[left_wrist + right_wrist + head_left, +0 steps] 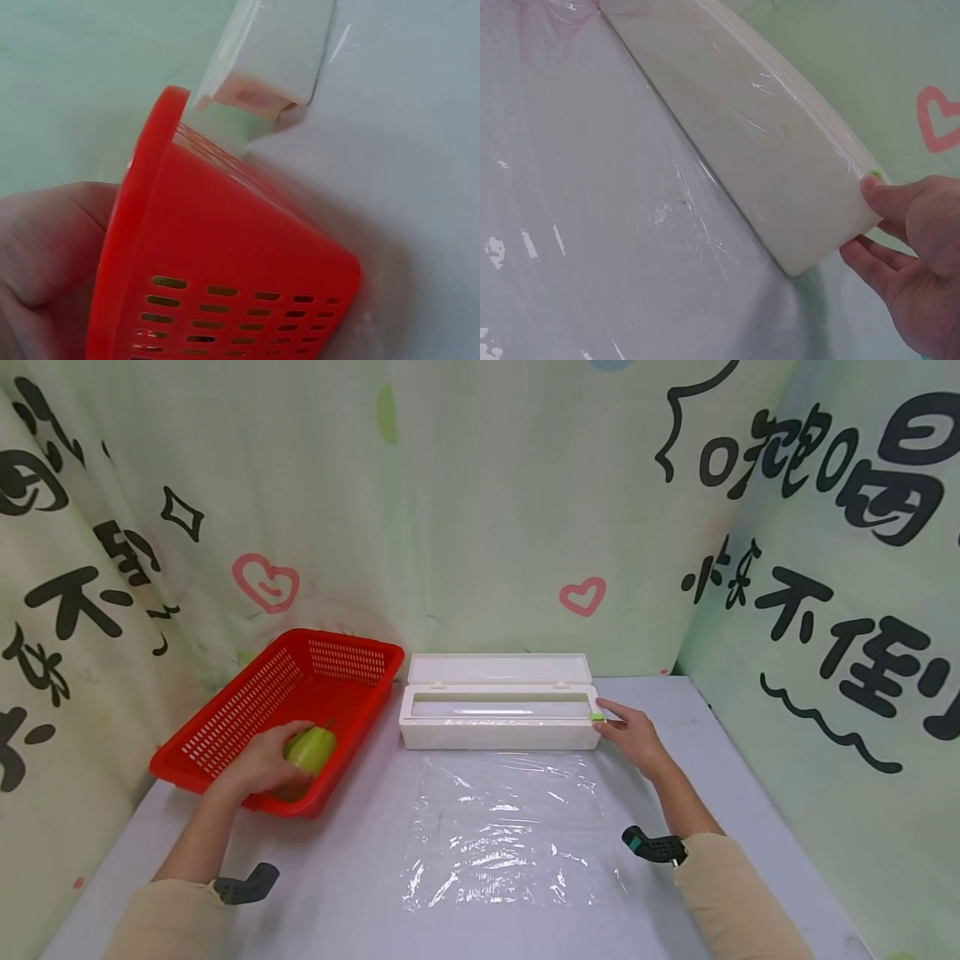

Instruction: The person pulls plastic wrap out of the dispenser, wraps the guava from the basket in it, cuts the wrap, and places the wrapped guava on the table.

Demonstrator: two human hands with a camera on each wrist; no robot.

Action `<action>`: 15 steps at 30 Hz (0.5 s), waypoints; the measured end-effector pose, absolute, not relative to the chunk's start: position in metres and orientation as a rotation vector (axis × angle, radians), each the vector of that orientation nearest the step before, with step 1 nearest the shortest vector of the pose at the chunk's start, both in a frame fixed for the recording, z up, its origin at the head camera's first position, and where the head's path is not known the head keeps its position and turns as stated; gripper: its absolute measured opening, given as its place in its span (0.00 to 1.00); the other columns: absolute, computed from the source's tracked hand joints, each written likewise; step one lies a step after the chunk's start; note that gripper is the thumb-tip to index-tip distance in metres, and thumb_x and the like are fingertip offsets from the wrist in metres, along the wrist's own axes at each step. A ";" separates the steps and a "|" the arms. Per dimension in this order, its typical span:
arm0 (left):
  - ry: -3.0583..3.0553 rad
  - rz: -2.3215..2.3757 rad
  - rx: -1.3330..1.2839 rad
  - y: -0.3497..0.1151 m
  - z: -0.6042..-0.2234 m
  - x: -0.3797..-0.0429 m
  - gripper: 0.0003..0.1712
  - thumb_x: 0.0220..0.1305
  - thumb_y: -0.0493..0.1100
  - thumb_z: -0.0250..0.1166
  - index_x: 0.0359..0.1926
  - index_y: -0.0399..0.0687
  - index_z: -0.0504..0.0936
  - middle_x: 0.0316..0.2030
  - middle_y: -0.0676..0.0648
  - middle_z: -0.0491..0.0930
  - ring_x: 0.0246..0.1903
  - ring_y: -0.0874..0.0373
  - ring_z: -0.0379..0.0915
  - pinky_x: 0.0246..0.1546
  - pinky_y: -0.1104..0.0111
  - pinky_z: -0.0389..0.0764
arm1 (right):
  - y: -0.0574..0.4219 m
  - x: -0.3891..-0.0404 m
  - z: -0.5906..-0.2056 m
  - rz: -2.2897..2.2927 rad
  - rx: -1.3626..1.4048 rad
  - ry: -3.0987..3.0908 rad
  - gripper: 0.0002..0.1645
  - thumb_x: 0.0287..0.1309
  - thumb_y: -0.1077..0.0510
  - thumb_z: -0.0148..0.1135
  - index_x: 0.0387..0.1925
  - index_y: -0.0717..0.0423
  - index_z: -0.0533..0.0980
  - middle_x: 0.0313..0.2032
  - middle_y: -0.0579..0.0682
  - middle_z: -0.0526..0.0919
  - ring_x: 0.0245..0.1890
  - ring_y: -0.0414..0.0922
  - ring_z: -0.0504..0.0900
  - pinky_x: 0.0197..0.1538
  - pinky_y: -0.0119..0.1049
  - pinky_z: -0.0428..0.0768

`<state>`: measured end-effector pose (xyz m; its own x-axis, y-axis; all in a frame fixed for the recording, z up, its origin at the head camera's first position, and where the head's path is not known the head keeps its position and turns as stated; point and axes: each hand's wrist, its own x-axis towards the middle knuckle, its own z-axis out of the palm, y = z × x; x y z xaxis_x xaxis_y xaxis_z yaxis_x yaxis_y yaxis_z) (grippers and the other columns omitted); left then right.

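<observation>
My left hand (264, 758) reaches into the red basket (375, 652) and grips a yellow-green fruit (315, 750) with a short stem. In the left wrist view the basket's wall hides the fruit and most of the fingers. A white cling film dispenser (498, 735) stands at the middle back of the table, its lid raised. At its right end, my right hand (915, 255) holds the corner, thumb beside the green slider (597, 717), other fingers against the end face. From the dispenser's front, a sheet of cling film (502, 835) lies spread over the table.
The white table (345, 893) meets a printed curtain (465, 527) at the back, and the curtain continues on both sides. The basket stands left of the dispenser, with a narrow gap between them. Each wrist carries a dark strap mount (247, 885).
</observation>
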<state>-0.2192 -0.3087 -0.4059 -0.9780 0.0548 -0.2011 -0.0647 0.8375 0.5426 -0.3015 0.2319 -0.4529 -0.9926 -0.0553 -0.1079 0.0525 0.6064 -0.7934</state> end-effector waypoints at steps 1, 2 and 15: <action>2.814 0.845 -0.005 -0.309 -0.405 -0.219 0.54 0.44 0.47 0.77 0.71 0.44 0.60 0.54 0.35 0.71 0.48 0.43 0.66 0.37 0.60 0.83 | 0.232 -0.301 -0.453 -1.342 0.000 2.706 0.36 0.68 0.55 0.56 0.73 0.49 0.56 0.74 0.61 0.54 0.68 0.62 0.65 0.66 0.55 0.70; 2.819 0.848 -0.004 -0.309 -0.404 -0.218 0.54 0.44 0.47 0.77 0.71 0.44 0.59 0.55 0.35 0.71 0.49 0.43 0.66 0.37 0.60 0.83 | 0.232 -0.302 -0.453 -1.341 0.001 2.708 0.36 0.68 0.55 0.56 0.73 0.49 0.56 0.74 0.60 0.55 0.68 0.62 0.65 0.66 0.55 0.70; 2.887 0.913 0.022 -0.312 -0.398 -0.213 0.53 0.47 0.50 0.76 0.71 0.48 0.59 0.58 0.36 0.68 0.50 0.43 0.65 0.39 0.57 0.82 | 0.235 -0.302 -0.457 -1.368 -0.031 2.705 0.36 0.68 0.55 0.56 0.73 0.49 0.57 0.73 0.60 0.56 0.66 0.62 0.68 0.65 0.56 0.71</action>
<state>-0.2128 -0.3119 -0.3982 -0.9934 0.0478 -0.1040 -0.0207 0.8185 0.5741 -0.3021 0.2348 -0.4569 -0.9937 -0.0678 -0.0890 0.0315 0.5939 -0.8039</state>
